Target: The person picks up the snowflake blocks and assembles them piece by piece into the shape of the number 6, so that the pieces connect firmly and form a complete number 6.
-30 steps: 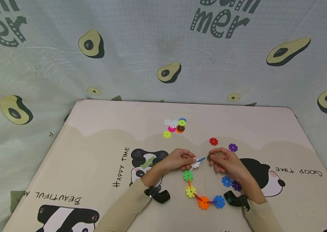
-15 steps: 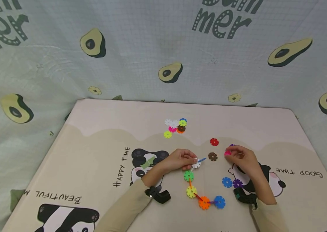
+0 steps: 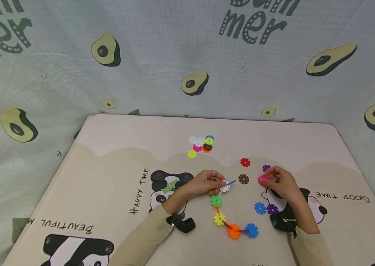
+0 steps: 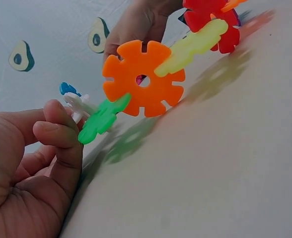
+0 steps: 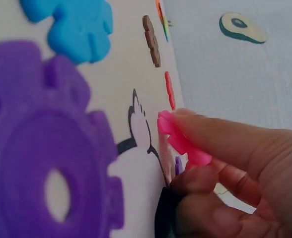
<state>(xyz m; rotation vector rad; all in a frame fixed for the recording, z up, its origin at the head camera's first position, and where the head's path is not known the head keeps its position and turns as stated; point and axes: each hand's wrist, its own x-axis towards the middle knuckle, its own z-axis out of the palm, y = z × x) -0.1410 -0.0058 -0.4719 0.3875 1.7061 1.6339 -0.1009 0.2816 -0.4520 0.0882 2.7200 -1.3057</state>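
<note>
In the head view my left hand pinches a white notched disc at the upper end of a chain of interlocked plastic discs. A blue disc is joined to the white one. Below them the chain shows green, orange, yellow and red pieces, ending in a blue disc. My right hand pinches a pink disc between thumb and fingers, right of a loose brown disc. The fingers partly cover the pink disc.
Loose discs lie around the right hand: red, purple, blue and another purple disc. Farther back on the panda-print table sits a small pile of mixed discs. An avocado-print cloth hangs behind.
My right hand has put the brown disc down on the table, moved right and taken up the pink disc, which it now holds slightly nearer. The left hand has stayed in place with the white disc.
</note>
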